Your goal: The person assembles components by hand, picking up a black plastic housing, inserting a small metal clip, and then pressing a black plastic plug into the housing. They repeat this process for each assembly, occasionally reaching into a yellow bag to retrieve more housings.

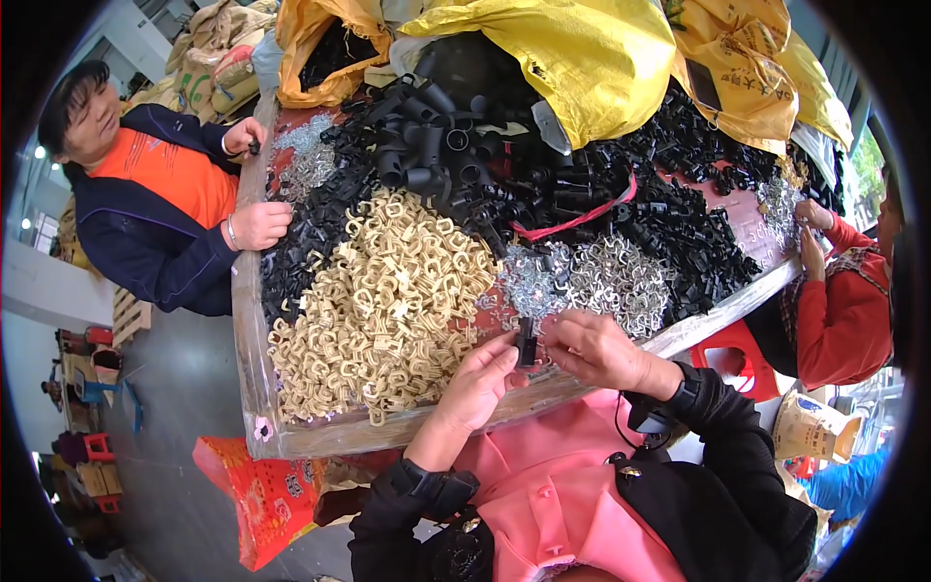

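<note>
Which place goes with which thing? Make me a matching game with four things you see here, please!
Things:
1. Beige loops
2. Small black piece
3. Pinkish-red strip
4. Big yellow sack

Places:
A. Lying across black parts
B. At the far side of the table
C. Heaped at the near left of the table
D. In the fingers of the left hand

Right pairs: 1-C, 2-D, 3-A, 4-B.
</note>
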`<state>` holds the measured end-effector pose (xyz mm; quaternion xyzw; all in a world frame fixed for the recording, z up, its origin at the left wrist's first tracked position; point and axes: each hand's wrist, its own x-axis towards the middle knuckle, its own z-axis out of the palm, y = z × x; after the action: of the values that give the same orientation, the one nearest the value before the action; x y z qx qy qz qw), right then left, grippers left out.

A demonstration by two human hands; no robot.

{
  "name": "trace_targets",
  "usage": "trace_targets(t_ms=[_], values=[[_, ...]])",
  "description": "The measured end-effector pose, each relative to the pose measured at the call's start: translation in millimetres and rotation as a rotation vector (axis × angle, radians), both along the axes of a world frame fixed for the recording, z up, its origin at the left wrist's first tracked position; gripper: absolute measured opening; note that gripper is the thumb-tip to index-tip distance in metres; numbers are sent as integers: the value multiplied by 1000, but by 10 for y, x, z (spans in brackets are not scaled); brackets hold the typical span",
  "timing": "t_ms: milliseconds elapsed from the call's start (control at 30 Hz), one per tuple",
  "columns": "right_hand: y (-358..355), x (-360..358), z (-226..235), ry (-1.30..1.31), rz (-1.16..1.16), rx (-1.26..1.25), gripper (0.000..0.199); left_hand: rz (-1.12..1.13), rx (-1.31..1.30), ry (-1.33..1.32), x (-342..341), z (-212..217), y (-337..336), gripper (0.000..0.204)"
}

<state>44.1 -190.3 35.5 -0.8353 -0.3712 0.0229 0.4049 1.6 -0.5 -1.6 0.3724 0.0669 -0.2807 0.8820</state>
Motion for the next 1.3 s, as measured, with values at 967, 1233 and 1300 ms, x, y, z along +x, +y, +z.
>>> trace_targets(t_ms=[967, 1233, 1300], values=[[-265, 34, -33, -56, -195, -61, 10, -156, -129, 94, -25, 24, -78, 22], [-718, 244, -558, -435, -259, -649, 7, -104, -93, 138, 60, -34, -152, 22], [-716, 268, -584, -361, -311, -621, 6, -100, -81, 130, 69, -39, -155, 21]])
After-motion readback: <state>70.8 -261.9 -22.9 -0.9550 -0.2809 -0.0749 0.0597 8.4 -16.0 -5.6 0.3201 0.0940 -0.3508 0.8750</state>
